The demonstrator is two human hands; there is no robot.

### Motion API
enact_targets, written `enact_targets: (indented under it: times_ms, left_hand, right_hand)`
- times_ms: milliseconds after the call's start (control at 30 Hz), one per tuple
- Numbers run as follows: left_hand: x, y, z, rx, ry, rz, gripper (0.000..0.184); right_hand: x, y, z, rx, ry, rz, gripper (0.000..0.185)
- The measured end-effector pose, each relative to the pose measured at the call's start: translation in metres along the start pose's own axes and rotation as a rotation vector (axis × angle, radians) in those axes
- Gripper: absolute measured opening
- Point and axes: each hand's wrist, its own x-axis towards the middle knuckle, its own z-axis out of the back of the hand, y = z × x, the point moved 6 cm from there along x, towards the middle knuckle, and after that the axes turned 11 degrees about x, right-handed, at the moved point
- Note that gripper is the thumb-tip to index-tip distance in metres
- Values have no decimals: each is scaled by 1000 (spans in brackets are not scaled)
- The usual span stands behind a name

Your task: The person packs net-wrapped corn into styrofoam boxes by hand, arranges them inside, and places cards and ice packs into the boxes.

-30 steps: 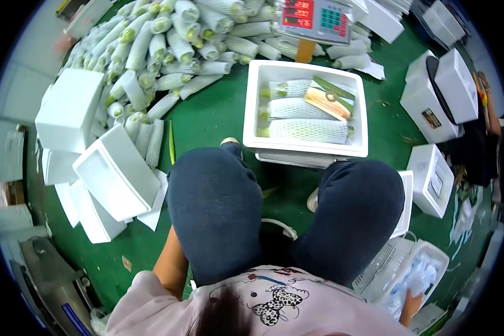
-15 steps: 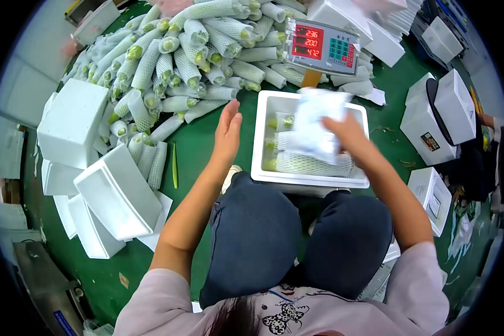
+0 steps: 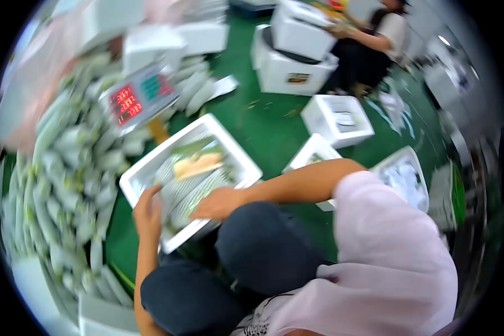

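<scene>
A white foam box (image 3: pixel 229 147) stands at my knees, turned at an angle in the view. Inside lie pale green vegetables (image 3: pixel 176 193) in white foam netting, with a blurred cream-yellow piece (image 3: pixel 197 165) on top whose kind I cannot make out. My left hand (image 3: pixel 147 215) lies across the box's left rim, thumb apart from the fingers, which are smeared by motion. My right hand (image 3: pixel 218 203) reaches over the near rim, its fingers stretched flat against the netted vegetables. No white packet shows in either hand.
A scale display (image 3: pixel 137 101) with red digits stands behind the box. Netted vegetables (image 3: pixel 73 185) are heaped at left. Foam boxes (image 3: pixel 337 120) stand on the green floor at right, one holding white packets (image 3: pixel 403 182). Another person (image 3: pixel 375 42) sits at the far right.
My view has swung to the right. My right hand has let go of the white packet and is down on the vegetables. My left hand has come to the box's rim.
</scene>
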Motion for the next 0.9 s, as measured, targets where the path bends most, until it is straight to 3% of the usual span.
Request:
enact_targets:
  times_ms: [33,67,100,233,333,433,533,667,800,900]
  left_hand:
    - [-10,2,15,-80,-151,114,26]
    - [-28,28,24,-353,-498,231,26]
    - [-38,22,37,-205,-476,175,27]
    - [-109,52,68,-693,-497,350,33]
    - [-165,2,37,-995,-206,141,40]
    - [-187,-40,-12,-880,49,337,40]
    - [-194,-30,-19,-734,109,478,41]
    - [-249,27,16,-502,21,707,41]
    - [-365,73,70,-277,-115,934,41]
    - [-479,79,111,-97,-215,1033,42]
  right_hand:
    - [2,7,4,-41,37,-70,54]
    - [-4,-5,-3,-52,-19,-147,52]
    - [-7,-8,-3,-53,-62,-169,41]
    - [-29,-13,26,-155,-167,-264,19]
    - [-66,-10,74,-207,-221,-244,30]
    - [-138,15,117,-191,-254,-321,47]
    - [-231,42,139,-284,-376,-498,51]
    - [-367,42,143,-531,-716,-655,54]
    - [-487,16,163,-624,-885,-976,62]
    - [-599,-55,160,-707,-890,-1113,61]
